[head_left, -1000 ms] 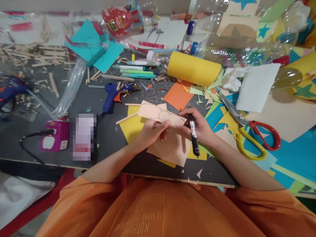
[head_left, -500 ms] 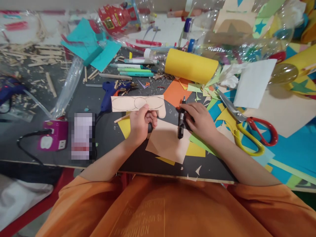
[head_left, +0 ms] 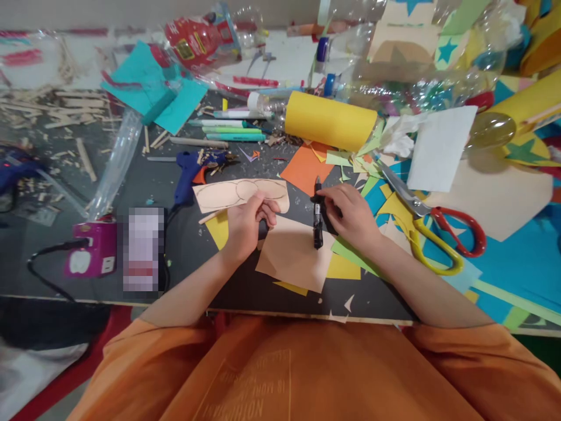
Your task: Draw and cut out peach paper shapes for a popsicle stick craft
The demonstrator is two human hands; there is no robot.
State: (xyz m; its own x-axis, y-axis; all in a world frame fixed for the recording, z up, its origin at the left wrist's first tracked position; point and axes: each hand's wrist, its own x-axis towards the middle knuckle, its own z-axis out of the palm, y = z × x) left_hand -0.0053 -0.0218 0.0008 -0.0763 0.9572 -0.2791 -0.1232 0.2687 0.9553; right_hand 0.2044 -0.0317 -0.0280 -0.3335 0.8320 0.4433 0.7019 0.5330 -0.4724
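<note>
My left hand (head_left: pixel 249 225) pinches a strip of pale peach paper (head_left: pixel 219 196) between thumb and fingers. The strip carries a pencil-like drawing of a small oval between two long ovals. My right hand (head_left: pixel 350 213) is curled, its fingertips closed at the upper part of a black pen (head_left: pixel 318 222), whose tip points away from me. Below both hands a larger sheet of peach paper (head_left: pixel 291 257) lies over yellow scraps. Scissors (head_left: pixel 423 219) with one red and one yellow handle lie right of my right hand.
A blue glue gun (head_left: pixel 188 175) lies beyond my left hand, near several markers (head_left: pixel 236 130). Left are a phone (head_left: pixel 142 248) and a magenta box (head_left: pixel 91 248) with a cable. A yellow cylinder (head_left: pixel 331 120), plastic bottles, an orange sheet (head_left: pixel 307 166) and blue paper (head_left: pixel 521 234) crowd the back and right.
The drawn strip has tilted and come slightly lower in my left hand. My right hand and the pen hold nearly the same place; the whole view has shifted a little.
</note>
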